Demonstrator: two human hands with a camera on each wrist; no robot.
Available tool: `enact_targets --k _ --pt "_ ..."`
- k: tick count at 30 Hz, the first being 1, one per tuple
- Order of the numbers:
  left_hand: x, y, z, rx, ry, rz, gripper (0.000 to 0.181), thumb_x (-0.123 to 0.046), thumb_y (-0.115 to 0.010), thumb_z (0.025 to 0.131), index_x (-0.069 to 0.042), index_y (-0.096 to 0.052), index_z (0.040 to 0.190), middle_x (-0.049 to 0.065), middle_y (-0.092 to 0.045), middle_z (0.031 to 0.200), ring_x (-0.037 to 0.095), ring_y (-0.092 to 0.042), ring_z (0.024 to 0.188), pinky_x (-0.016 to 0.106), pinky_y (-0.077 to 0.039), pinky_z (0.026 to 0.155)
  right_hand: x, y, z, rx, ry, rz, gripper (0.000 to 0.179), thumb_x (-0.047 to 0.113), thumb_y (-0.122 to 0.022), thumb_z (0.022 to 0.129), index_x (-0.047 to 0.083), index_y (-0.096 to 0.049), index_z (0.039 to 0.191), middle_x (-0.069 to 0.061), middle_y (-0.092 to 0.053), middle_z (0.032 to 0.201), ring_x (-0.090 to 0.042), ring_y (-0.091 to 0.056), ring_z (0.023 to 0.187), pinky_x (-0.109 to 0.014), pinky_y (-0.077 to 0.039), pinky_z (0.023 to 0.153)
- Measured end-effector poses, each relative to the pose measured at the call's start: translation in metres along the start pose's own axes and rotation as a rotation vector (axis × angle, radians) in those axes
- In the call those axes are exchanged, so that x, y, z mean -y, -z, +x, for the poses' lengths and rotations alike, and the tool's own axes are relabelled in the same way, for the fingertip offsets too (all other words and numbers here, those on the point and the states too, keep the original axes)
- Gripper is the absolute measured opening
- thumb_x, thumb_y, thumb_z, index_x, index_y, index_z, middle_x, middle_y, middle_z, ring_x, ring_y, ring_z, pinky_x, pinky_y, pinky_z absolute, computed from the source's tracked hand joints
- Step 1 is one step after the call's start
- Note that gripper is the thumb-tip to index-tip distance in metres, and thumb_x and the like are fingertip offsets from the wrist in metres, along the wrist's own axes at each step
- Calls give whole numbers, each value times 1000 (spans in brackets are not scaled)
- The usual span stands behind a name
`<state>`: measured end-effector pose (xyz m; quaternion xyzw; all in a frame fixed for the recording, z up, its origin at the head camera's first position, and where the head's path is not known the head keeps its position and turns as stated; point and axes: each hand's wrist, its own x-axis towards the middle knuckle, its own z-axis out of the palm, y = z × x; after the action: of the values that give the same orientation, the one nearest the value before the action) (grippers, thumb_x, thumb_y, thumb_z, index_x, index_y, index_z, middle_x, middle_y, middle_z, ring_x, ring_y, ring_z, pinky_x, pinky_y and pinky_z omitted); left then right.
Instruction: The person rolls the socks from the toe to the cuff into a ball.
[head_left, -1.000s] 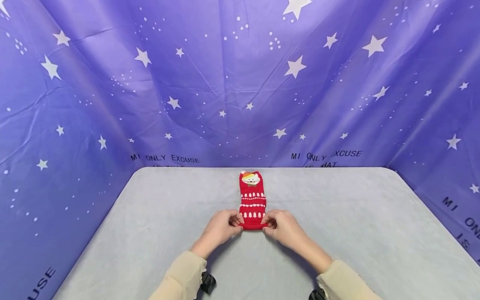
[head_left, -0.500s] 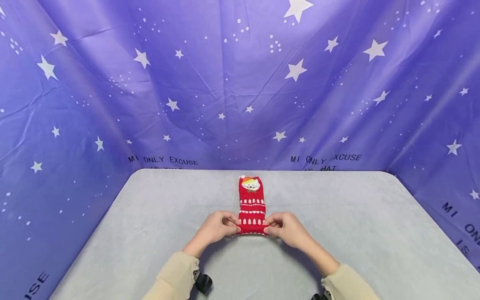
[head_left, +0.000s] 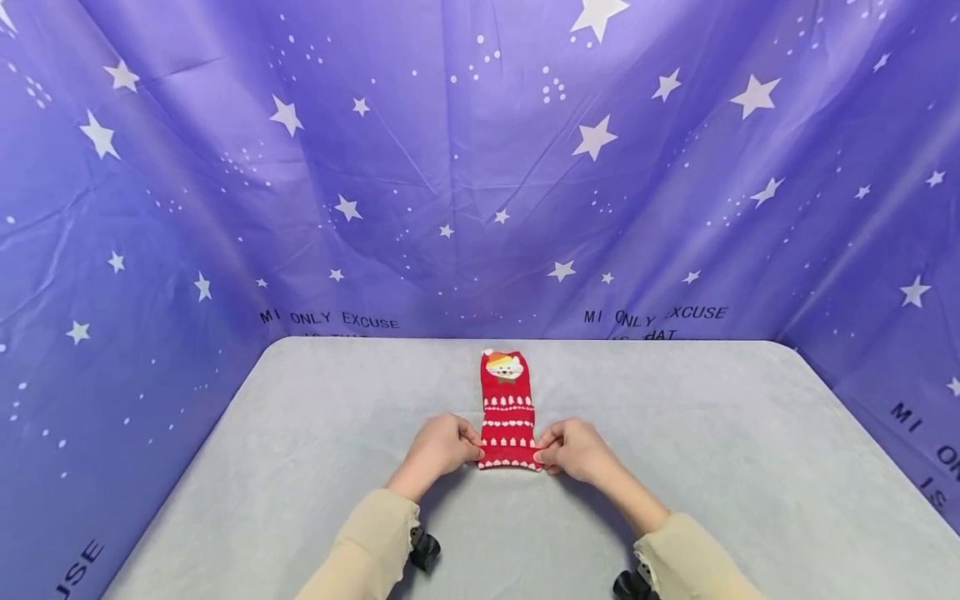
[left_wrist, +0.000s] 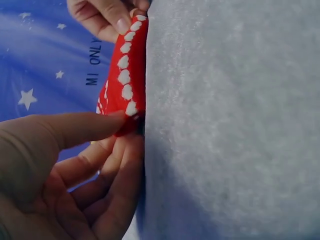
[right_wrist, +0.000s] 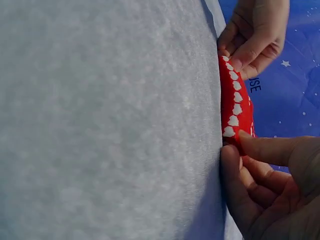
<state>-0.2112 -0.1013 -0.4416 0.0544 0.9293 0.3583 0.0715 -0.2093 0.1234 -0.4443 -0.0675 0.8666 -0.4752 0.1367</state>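
A red knitted sock (head_left: 507, 392) lies flat on the grey table, its long side running away from me. White rows of trees and hearts cross it, and a white animal face in an orange and yellow hat decorates its far end. The near end is folded over, with a row of white hearts along the fold. My left hand (head_left: 438, 446) pinches the left corner of this fold between thumb and fingers. At the right corner, my right hand (head_left: 579, 450) pinches the fold likewise. In the left wrist view, the heart row on the sock (left_wrist: 125, 75) stretches between both hands.
The grey cloth-covered table (head_left: 300, 433) extends around the sock on all sides. A purple-blue curtain (head_left: 420, 167) with white stars hangs behind and beside it. Black wrist devices (head_left: 425, 550) show at both cream sleeves (head_left: 367, 542).
The near end of the sock has turned from a plain red roll into a flatter fold showing a heart row. Both hands have stayed at its corners, shifting their pinch slightly.
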Motion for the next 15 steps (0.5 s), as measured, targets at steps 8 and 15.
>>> enact_targets --k 8,15 --pt "-9 -7 0 -19 -46 97 25 -1 -76 81 -14 -58 71 -6 -52 63 9 -46 57 21 -36 53 11 -4 -1 -112 76 -285 21 -3 -77 74 9 -61 70 2 -57 60 -10 -50 55 -23 -41 53" --pt "-3 -10 -4 -62 -149 125 23 0 -74 81 -18 -65 70 -9 -58 65 4 -47 61 19 -38 58 8 -7 -1 -212 356 -514 23 -1 -80 71 15 -66 64 7 -61 64 -7 -53 62 -22 -44 60"
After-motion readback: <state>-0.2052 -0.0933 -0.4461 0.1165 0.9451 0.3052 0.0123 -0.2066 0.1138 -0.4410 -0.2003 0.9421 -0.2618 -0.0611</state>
